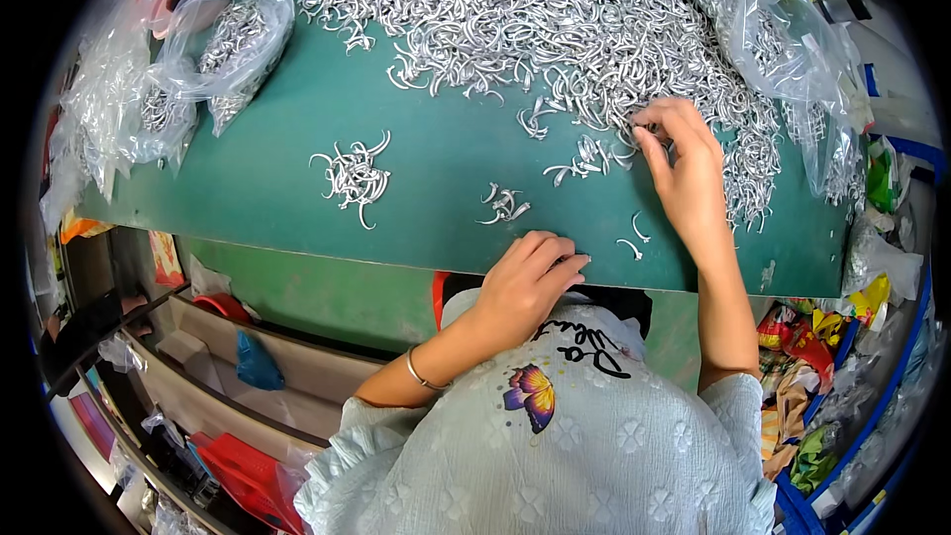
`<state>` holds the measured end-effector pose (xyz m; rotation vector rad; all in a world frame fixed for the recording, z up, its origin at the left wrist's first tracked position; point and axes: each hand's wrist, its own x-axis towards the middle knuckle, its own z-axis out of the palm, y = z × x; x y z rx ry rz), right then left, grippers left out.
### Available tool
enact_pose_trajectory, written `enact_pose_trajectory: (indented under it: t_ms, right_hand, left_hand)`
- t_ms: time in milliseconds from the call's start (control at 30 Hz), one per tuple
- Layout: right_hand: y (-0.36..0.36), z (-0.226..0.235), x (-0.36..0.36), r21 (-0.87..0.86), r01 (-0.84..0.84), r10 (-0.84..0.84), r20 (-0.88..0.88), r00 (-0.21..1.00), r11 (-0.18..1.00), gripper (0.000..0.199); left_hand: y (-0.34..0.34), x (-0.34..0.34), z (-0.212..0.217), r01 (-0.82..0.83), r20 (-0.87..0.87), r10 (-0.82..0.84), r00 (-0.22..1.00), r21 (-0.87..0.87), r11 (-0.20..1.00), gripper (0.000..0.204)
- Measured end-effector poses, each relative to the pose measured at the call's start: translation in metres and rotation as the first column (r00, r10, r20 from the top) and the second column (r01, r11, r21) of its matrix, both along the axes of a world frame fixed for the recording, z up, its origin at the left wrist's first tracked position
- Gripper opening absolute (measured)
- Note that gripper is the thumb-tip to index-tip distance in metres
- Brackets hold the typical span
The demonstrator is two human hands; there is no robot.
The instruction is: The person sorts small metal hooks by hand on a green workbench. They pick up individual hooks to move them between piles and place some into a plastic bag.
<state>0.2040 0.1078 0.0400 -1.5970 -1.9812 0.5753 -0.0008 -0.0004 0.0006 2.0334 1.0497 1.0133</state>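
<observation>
Head view shows a green counter (pixel 436 154) under a great heap of silver metal hooks (pixel 555 10). Clear plastic bags (pixel 233 40) at the counter's far left corner hold more hooks. The right hand (pixel 684 163) pinches hooks at the heap's near edge, fingers curled closed. The left hand (pixel 525 277) rests half-curled and empty-looking on the counter's near edge.
</observation>
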Motion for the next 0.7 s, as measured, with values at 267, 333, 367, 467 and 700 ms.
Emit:
enact_pose_trajectory:
  t_ms: [267, 333, 367, 467, 700]
  right_hand:
    - [-0.023, -0.003, -0.018, 0.051, -0.279, 0.261, 0.227, 0.938, 0.959, 0.028]
    - [-0.023, -0.004, -0.002, 0.028, -0.250, 0.243, 0.139, 0.960, 0.968, 0.023]
    - [-0.023, -0.004, 0.003, 0.016, -0.230, 0.227, 0.097, 0.969, 0.973, 0.020]
    - [-0.026, 0.000, 0.003, 0.031, -0.067, 0.065, 0.052, 0.997, 0.997, 0.018]
    - [-0.026, -0.007, -0.035, 0.169, -0.247, 0.216, 0.181, 0.960, 0.954, 0.020]
  left_hand:
    - [0.004, 0.002, 0.002, -0.002, -0.004, 0.002, 1.000, -0.002, 1.000, 0.028]
    - [0.002, 0.003, 0.002, -0.010, -0.002, 0.010, 1.000, -0.010, 1.000, 0.028]
    - [0.002, 0.004, 0.002, -0.009, -0.002, 0.009, 1.000, -0.007, 1.000, 0.028]
    - [0.002, 0.003, 0.002, -0.005, -0.005, 0.005, 1.000, -0.002, 1.000, 0.028]
    - [0.004, 0.003, 0.003, -0.007, -0.020, 0.007, 1.000, 0.006, 1.000, 0.028]
